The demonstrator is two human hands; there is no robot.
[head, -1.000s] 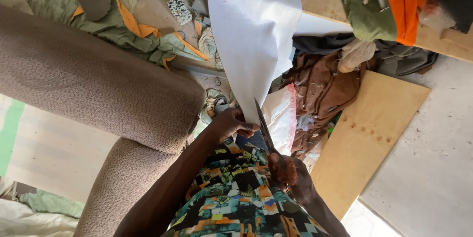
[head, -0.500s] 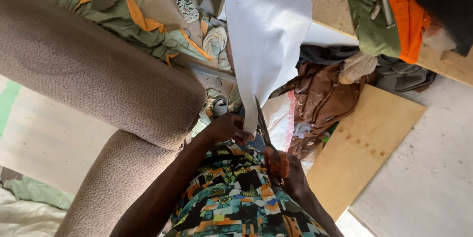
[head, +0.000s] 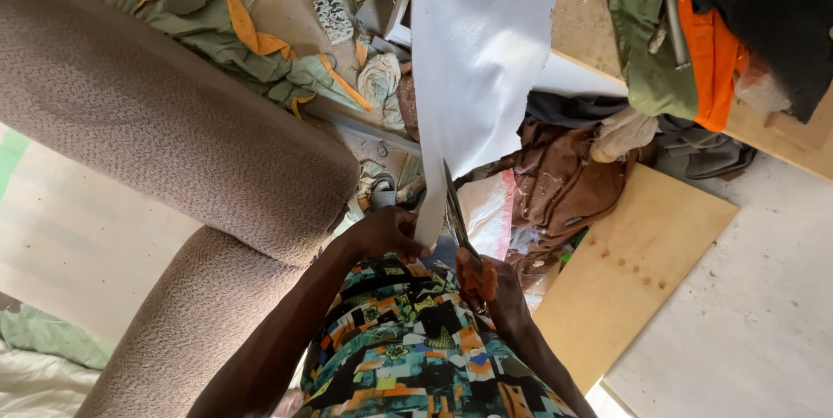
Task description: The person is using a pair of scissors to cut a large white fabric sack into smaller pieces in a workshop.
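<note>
The left hand (head: 389, 234) is closed around the lower end of a long white sheet (head: 482, 62), with the narrow strip of it pinched between the fingers. The right hand (head: 493, 289) is clenched on the orange handles of a pair of scissors (head: 458, 220). The blades are pointed up and away from the body and are set into the lower edge of the sheet, just beside the left hand. The sheet is held up in front of the body, where it is stretched away toward a wooden board (head: 599, 10) at the top of the view; it is wide at the far end and narrowed near the hands.

Below the hands, a garment with a bright multicoloured pattern (head: 408, 357) is seen. To the left, a brown upholstered seat (head: 156, 123) is found, its rounded cushions lying close beside the left forearm. Behind the sheet, crumpled green and orange cloth (head: 252, 27) is spread over the floor among smaller scraps. To the right, a brown cloth (head: 564, 184) is heaped next to a plywood panel (head: 633, 262). Green, orange and dark clothes (head: 694, 45) are piled on the board at the upper right.
</note>
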